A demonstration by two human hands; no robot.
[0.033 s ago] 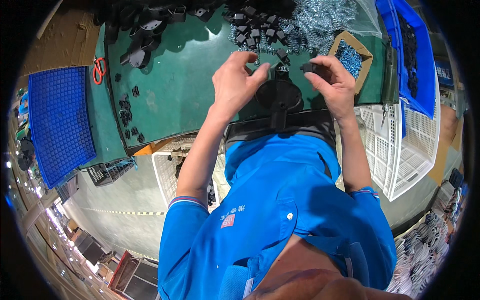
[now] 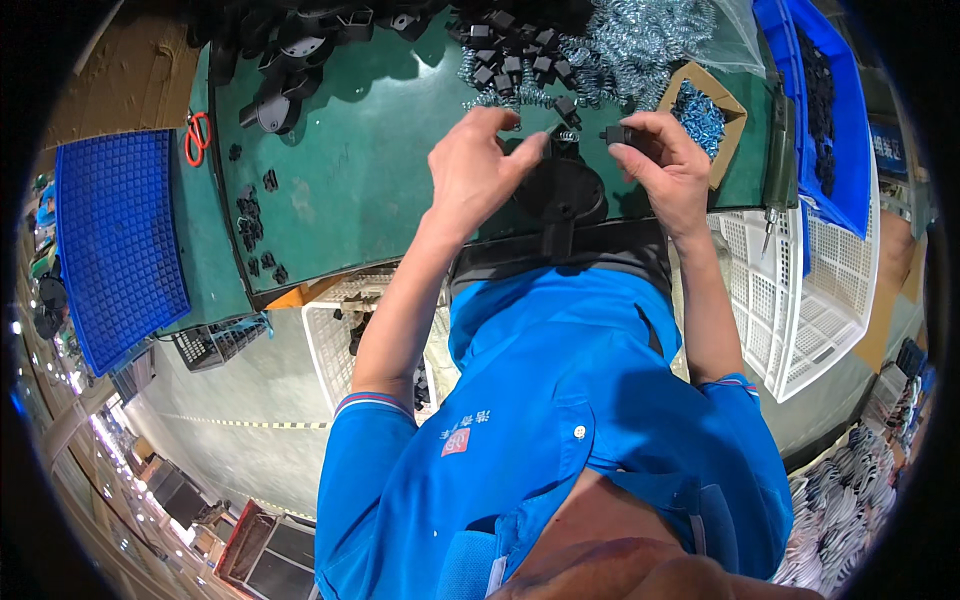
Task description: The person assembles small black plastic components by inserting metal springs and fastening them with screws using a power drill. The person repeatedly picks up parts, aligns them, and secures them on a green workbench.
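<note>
Between thumb and fingers, my right hand point(image 2: 672, 165) grips a small black plastic block point(image 2: 618, 135). My left hand point(image 2: 475, 165) has its thumb and index finger apart, and no object shows in the gap. Just beyond its thumb tip is a short metal spring point(image 2: 567, 136); whether they touch I cannot tell. A black round plastic part point(image 2: 560, 190) with a stem lies at the table's near edge, between my hands and partly in shadow. Another small black block point(image 2: 565, 108) lies just past the spring.
Black blocks point(image 2: 510, 65) and a heap of springs point(image 2: 650, 40) lie at the far side. Blue screws fill a cardboard box point(image 2: 735, 125) on the right, near a power screwdriver point(image 2: 780, 160). Red-handled scissors point(image 2: 197, 140) and small black clips point(image 2: 249, 220) lie left. A blue bin point(image 2: 850, 130) stands right.
My left hand has shifted slightly to the right, its thumb nearer the spring and over the round part's end. My right hand keeps its hold on the block, nearly still.
</note>
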